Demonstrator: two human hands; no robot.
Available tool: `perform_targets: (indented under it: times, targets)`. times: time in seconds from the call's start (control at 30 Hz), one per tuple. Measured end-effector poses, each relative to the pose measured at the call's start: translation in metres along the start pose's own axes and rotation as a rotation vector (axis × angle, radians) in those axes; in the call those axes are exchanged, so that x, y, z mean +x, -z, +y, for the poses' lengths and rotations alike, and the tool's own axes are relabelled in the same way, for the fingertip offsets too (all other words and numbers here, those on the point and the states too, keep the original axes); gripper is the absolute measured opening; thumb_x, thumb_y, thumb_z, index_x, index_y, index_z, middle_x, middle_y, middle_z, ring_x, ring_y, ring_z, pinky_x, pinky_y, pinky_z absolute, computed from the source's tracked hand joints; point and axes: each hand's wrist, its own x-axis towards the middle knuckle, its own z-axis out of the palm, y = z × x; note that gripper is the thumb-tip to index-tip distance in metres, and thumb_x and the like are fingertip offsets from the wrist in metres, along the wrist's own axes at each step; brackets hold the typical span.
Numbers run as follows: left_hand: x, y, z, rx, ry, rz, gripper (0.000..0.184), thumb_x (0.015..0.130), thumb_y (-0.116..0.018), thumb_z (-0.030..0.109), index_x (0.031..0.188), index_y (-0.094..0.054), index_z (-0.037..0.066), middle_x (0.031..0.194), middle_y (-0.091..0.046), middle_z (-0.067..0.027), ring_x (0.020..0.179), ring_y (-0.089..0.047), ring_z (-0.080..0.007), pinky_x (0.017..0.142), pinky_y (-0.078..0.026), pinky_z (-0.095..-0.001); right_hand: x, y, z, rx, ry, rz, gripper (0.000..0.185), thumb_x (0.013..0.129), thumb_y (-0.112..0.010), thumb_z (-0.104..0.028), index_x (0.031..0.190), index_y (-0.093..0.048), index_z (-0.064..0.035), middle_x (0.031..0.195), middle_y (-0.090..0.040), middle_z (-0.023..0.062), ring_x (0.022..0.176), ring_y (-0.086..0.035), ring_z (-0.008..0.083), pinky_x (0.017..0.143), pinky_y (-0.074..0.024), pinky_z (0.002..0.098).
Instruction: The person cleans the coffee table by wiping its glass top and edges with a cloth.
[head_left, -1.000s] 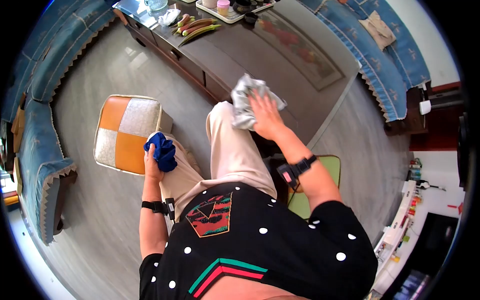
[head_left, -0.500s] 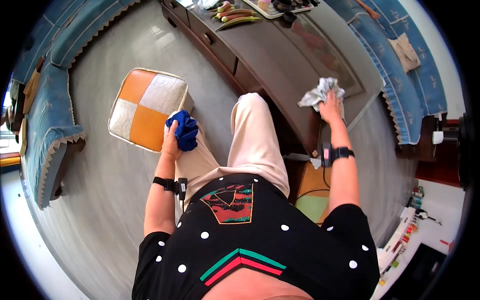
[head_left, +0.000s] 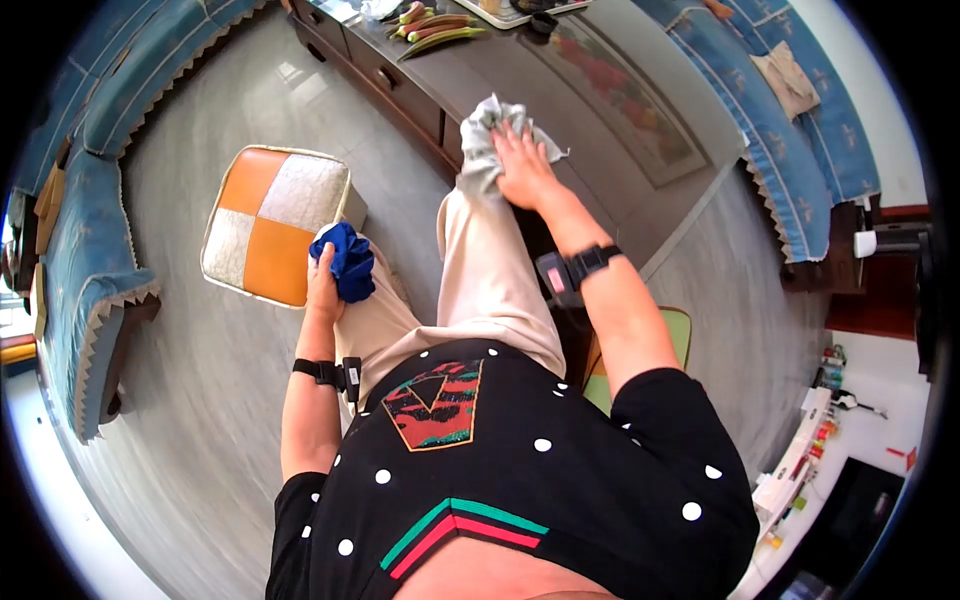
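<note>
My right hand (head_left: 524, 170) presses flat, fingers spread, on a crumpled grey-white cloth (head_left: 482, 150) at the near edge of the dark glass-topped table (head_left: 590, 150). Part of the cloth hangs over that edge, close to my knee. In my left hand (head_left: 323, 285) is a bunched blue cloth (head_left: 347, 262), held above my left thigh with the fingers wrapped around it. Just beyond that hand stands a stool (head_left: 275, 222) with an orange and silver checked top.
At the table's far left end lie several okra-like pods (head_left: 435, 32), beside a tray (head_left: 500, 12) and a small dark cup (head_left: 543, 22). Blue-covered sofas stand left (head_left: 85, 290) and right (head_left: 790, 150). A green and orange seat (head_left: 672, 335) shows by my right side.
My right hand has swept the grey-white cloth leftward along the table to its near edge. My left hand still grips the blue cloth. The view has shifted slightly.
</note>
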Motion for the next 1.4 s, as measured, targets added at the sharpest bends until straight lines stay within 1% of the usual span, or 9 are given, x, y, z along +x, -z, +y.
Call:
perform_targets:
  times: [0.17, 0.37, 0.57, 0.77, 0.93, 1.07, 1.13, 1.23, 1.4]
  targets:
    - [-0.011, -0.01, 0.01, -0.024, 0.051, -0.009, 0.045, 0.095, -0.052, 0.042, 0.121, -0.055, 0.006, 0.104, -0.067, -0.01, 0.083, -0.068, -0.0205, 0.07, -0.057, -0.0332, -0.111, -0.004, 0.055, 0.029, -0.023, 0.002, 0.077, 0.076, -0.052, -0.007, 0.149, -0.026, -0.0115, 0.159, -0.011, 0.0098, 0.143, -0.013, 0.0425, 0.115, -0.0143, 0.0562]
    - [-0.004, -0.006, 0.011, -0.053, 0.119, -0.071, 0.046, 0.097, -0.047, 0.043, 0.123, -0.054, 0.006, 0.108, -0.067, -0.0106, 0.088, -0.068, -0.0212, 0.075, -0.056, -0.0332, -0.144, -0.012, 0.218, -0.033, -0.398, 0.17, 0.076, 0.084, -0.057, -0.021, 0.151, -0.022, -0.0117, 0.159, -0.011, 0.0088, 0.143, -0.015, 0.0419, 0.113, -0.0195, 0.0569]
    - [-0.007, -0.011, 0.015, -0.01, 0.087, -0.047, 0.045, 0.097, -0.048, 0.041, 0.122, -0.054, 0.004, 0.106, -0.067, -0.0113, 0.087, -0.068, -0.0211, 0.075, -0.056, -0.0333, -0.056, -0.005, 0.305, -0.081, -0.688, 0.182, 0.075, 0.089, -0.044, -0.051, 0.152, -0.02, -0.0161, 0.159, -0.012, 0.0128, 0.142, -0.016, 0.0443, 0.113, -0.0205, 0.0561]
    - [0.0, -0.009, 0.01, -0.012, 0.057, -0.018, 0.045, 0.096, -0.05, 0.042, 0.122, -0.054, 0.005, 0.103, -0.067, -0.0107, 0.084, -0.068, -0.0205, 0.07, -0.057, -0.0327, 0.016, 0.024, 0.198, -0.076, -0.713, 0.1, 0.072, 0.09, -0.042, -0.048, 0.152, -0.02, -0.0179, 0.16, -0.009, 0.0088, 0.144, -0.014, 0.041, 0.115, -0.0201, 0.0529]
    - [0.001, -0.007, 0.007, 0.037, 0.019, -0.045, 0.045, 0.096, -0.051, 0.041, 0.123, -0.053, 0.005, 0.103, -0.067, -0.0111, 0.083, -0.069, -0.0208, 0.067, -0.057, -0.0329, 0.035, 0.007, 0.102, -0.119, -0.415, 0.101, 0.071, 0.09, -0.048, -0.042, 0.151, -0.023, -0.0149, 0.159, -0.012, 0.0098, 0.144, -0.012, 0.0388, 0.115, -0.0175, 0.0538]
    - [-0.004, -0.002, 0.006, 0.029, 0.029, -0.008, 0.044, 0.096, -0.053, 0.04, 0.122, -0.054, 0.006, 0.102, -0.067, -0.0106, 0.083, -0.069, -0.0214, 0.069, -0.058, -0.0339, -0.017, -0.001, 0.044, -0.05, -0.13, 0.119, 0.073, 0.086, -0.056, -0.033, 0.149, -0.026, -0.0116, 0.158, -0.016, 0.0127, 0.143, -0.014, 0.0404, 0.114, -0.0186, 0.0551]
    - [-0.003, 0.005, 0.005, -0.008, 0.074, 0.027, 0.045, 0.093, -0.059, 0.034, 0.129, -0.047, 0.008, 0.111, -0.063, -0.0097, 0.094, -0.066, -0.0221, 0.078, -0.057, -0.0353, -0.058, -0.007, 0.042, 0.027, -0.019, 0.144, 0.069, 0.083, -0.055, -0.022, 0.146, -0.03, -0.0107, 0.156, -0.02, 0.0132, 0.142, -0.016, 0.0415, 0.113, -0.0199, 0.0563]
    - [-0.012, -0.007, 0.011, -0.003, 0.029, 0.048, 0.042, 0.093, -0.057, 0.04, 0.119, -0.055, 0.007, 0.102, -0.067, -0.0095, 0.084, -0.069, -0.0216, 0.072, -0.058, -0.0352, -0.116, -0.003, 0.059, 0.027, -0.035, 0.079, 0.075, 0.077, -0.056, -0.011, 0.147, -0.03, -0.0112, 0.157, -0.019, 0.0113, 0.142, -0.018, 0.0412, 0.114, -0.0185, 0.0535]
    - [-0.008, -0.008, 0.011, 0.021, 0.026, -0.009, 0.045, 0.094, -0.055, 0.043, 0.121, -0.054, 0.007, 0.103, -0.067, -0.0093, 0.085, -0.068, -0.0206, 0.073, -0.057, -0.0344, -0.161, -0.015, 0.182, -0.062, -0.2, 0.218, 0.078, 0.079, -0.062, -0.018, 0.148, -0.027, -0.0094, 0.157, -0.018, 0.0143, 0.142, -0.018, 0.041, 0.118, -0.0163, 0.0463]
